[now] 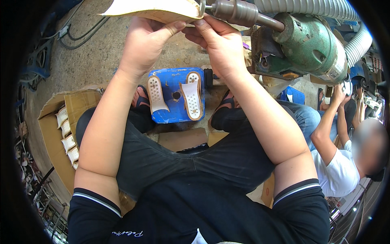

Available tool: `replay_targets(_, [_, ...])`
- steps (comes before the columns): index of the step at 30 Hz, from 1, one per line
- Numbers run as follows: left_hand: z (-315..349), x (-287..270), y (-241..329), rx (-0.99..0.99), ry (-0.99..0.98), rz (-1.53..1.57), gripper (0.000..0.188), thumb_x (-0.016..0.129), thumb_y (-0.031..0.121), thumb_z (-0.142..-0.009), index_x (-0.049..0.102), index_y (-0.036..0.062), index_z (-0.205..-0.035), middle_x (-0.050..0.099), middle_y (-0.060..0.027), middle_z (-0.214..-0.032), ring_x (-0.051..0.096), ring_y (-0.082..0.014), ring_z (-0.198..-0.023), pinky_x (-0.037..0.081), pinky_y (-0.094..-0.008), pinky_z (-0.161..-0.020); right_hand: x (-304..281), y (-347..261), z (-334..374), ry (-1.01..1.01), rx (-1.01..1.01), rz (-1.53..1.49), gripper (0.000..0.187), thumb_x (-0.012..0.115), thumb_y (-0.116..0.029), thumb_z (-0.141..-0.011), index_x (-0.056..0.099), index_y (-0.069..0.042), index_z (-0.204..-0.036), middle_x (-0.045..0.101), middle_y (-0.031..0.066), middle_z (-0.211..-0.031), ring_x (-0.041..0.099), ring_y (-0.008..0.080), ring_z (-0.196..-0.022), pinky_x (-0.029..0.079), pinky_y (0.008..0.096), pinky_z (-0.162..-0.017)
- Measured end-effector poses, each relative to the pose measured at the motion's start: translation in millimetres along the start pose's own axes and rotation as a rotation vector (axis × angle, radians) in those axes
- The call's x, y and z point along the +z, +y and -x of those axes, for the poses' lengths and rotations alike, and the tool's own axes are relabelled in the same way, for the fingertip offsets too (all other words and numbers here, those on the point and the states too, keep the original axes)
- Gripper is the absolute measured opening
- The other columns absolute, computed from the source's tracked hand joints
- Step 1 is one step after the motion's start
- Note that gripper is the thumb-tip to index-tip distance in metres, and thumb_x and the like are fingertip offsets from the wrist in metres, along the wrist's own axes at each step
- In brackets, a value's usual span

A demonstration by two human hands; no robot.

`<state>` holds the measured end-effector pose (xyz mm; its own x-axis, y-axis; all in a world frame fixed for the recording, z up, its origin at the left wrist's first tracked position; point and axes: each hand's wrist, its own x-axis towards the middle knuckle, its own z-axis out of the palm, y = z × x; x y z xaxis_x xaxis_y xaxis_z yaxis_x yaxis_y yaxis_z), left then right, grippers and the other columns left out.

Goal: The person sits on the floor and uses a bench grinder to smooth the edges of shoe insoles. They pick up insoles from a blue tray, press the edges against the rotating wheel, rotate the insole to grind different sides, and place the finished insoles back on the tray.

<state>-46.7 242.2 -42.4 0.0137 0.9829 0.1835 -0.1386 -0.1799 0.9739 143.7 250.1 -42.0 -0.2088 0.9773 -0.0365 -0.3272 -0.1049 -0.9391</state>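
Note:
Both my hands are raised at the top of the view, holding one insole with a white face and a tan, cork-like edge. My left hand pinches its lower edge with the thumb. My right hand grips the insole's right end, its fingers close beneath the small grinding bit. This end touches or nearly touches the bit; I cannot tell which. The bit is set in a brown chuck on the shaft of a green motor. The insole's top is cut off by the frame.
Between my feet stands a blue stool bearing insoles with dotted white faces. A cardboard box at left holds several white pieces. Grey ribbed hoses run behind the motor. At right sits a co-worker in a white shirt.

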Motion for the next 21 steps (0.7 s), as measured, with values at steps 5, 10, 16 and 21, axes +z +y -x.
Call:
replay_targets(5, [5, 7, 7, 0.053, 0.023, -0.176, 0.030, 0.078, 0.004, -0.095, 0.071, -0.0018, -0.123, 0.077, -0.0096, -0.114, 0.073, -0.0188, -0.106, 0.057, -0.0325, -0.097, -2, 3, -3, -0.014, 0.013, -0.026, 0.038, 0.068, -0.018, -0.105, 0.065, 0.005, -0.136, 0.074, 0.0174, -0.119, 0.077, 0.0264, -0.099, 0.063, 0.0363, -0.093])
replay_targets(10, [10, 20, 8, 0.169, 0.093, -0.289, 0.028, 0.078, 0.006, -0.095, 0.072, -0.0016, -0.121, 0.078, -0.0095, -0.113, 0.074, -0.0179, -0.103, 0.058, -0.0311, -0.093, -1, 6, -5, -0.011, 0.041, -0.091, 0.036, 0.064, -0.014, -0.107, 0.062, 0.006, -0.137, 0.072, 0.0178, -0.124, 0.076, 0.0278, -0.103, 0.063, 0.0391, -0.096])
replay_targets(16, [15, 28, 4, 0.194, 0.139, -0.337, 0.026, 0.077, 0.007, -0.096, 0.074, 0.0016, -0.121, 0.078, -0.0068, -0.113, 0.074, -0.0164, -0.103, 0.058, -0.0303, -0.092, 3, 7, -10, 0.002, 0.078, -0.165, 0.031, 0.060, -0.012, -0.108, 0.062, 0.004, -0.134, 0.071, 0.0157, -0.124, 0.074, 0.0270, -0.108, 0.063, 0.0404, -0.097])
replay_targets(21, [8, 25, -9, 0.380, 0.106, -0.466, 0.024, 0.075, 0.008, -0.097, 0.075, 0.0027, -0.121, 0.078, -0.0066, -0.112, 0.073, -0.0167, -0.102, 0.058, -0.0314, -0.089, 7, 8, -14, 0.029, 0.088, -0.231, 0.027, 0.060, -0.012, -0.107, 0.067, 0.003, -0.129, 0.075, 0.0150, -0.115, 0.075, 0.0251, -0.103, 0.064, 0.0407, -0.096])
